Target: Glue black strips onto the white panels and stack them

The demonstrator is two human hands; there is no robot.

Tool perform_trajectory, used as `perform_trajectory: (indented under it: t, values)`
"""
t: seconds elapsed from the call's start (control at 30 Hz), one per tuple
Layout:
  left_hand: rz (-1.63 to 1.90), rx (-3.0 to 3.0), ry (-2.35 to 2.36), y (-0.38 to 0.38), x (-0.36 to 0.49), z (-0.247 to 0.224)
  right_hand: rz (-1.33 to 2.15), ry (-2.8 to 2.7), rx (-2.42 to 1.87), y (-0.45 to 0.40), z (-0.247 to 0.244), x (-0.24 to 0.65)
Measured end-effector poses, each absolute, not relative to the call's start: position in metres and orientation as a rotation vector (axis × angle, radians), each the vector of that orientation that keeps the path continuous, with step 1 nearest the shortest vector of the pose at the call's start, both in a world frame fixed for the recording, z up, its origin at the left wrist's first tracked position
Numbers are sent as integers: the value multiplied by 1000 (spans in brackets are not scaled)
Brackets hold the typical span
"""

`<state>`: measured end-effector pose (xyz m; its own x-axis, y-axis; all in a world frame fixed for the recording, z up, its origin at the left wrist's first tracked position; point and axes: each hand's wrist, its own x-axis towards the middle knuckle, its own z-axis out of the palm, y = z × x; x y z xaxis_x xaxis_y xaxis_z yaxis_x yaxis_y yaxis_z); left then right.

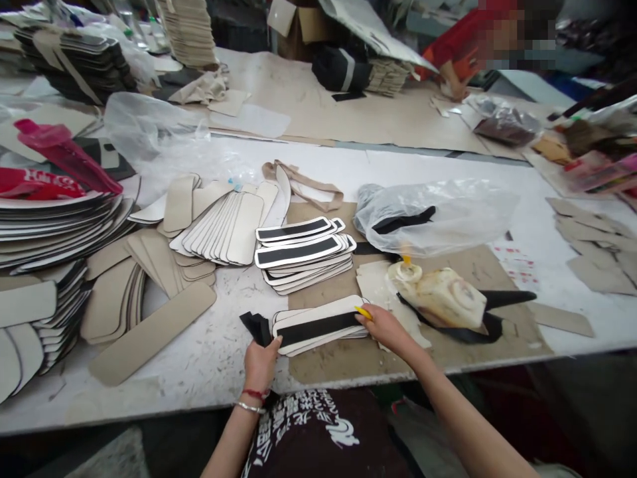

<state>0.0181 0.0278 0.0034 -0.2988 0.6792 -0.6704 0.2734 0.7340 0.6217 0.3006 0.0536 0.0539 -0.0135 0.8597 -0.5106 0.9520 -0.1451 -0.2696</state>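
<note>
In front of me lies a small stack of white rounded panels [323, 313], the top one with a black strip [318, 326] along its middle. My left hand [261, 364] is closed around a bunch of black fabric strips [255, 326], its thumb at the left end of the black strip. At the other end, my right hand [385, 326] grips a slim yellow stick [363, 312], its tip over the panel. Just behind sits a pile of panels with black strips [303, 255]. A stained cream plastic bottle [448, 299] lies to the right, a yellow handle in its opening.
Fanned beige panels [243, 229] and heavier stacks [54, 229] crowd the left. A clear plastic bag [448, 212] lies behind the bottle. Brown cardboard [323, 368] covers part of the table near its front edge. Across the table, a person in red [460, 40] leans over.
</note>
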Motion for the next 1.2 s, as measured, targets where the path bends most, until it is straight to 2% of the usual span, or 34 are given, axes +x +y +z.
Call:
perform_trajectory:
  t: [0.17, 0.3, 1.2]
  values:
    - [470, 758, 1871, 27, 19, 2, -697, 1744, 2232, 61, 48, 288]
    - [481, 717, 1904, 28, 22, 7, -681, 1674, 2236, 66, 47, 288]
    - [513, 701, 1931, 21, 20, -11, -833, 1631, 2202, 82, 34, 300]
